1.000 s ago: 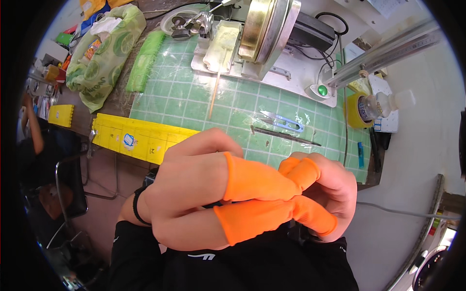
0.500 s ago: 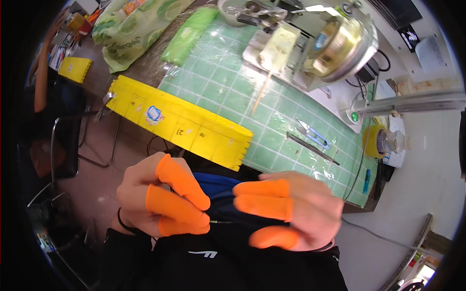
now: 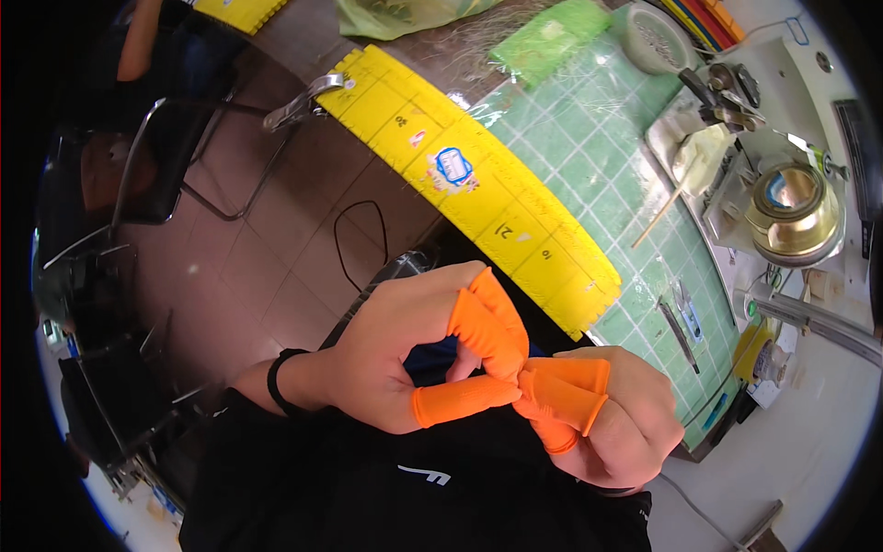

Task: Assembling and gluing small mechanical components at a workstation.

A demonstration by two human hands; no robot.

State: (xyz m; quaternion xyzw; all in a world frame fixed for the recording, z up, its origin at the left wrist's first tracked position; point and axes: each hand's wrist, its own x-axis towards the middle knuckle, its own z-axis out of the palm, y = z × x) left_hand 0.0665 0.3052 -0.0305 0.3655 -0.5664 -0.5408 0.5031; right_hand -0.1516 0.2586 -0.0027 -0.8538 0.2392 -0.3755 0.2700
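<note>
My left hand [image 3: 395,336] and my right hand [image 3: 625,414] meet over my lap, in front of my dark top. Orange finger cots cover the thumb and some fingers of each. The left thumb and fingertips are pinched together, with the fingers bent in an arch. Against them press the pinched right fingertips, the other right fingers curled in. Whatever lies between the tips is hidden. Beyond the hands runs a long yellow strip [image 3: 543,241] with ruler markings, notched edges and a blue-and-white sticker, along the table's edge.
A metal clamp [image 3: 303,101] grips the strip's far end. On the green tiled mat [image 3: 589,175] lie dark tweezers [image 3: 679,339] and blue thread snips [image 3: 689,315]. Farther back are a green plastic packet [image 3: 552,41], a grey bowl [image 3: 658,41] and a machine with a brass-coloured drum [image 3: 793,216].
The view has swung left. My hands were apart, with a thin yellowish strand poking from the left fingertips; now the fingertips touch, and the strand is out of sight. My right fingers have closed.
</note>
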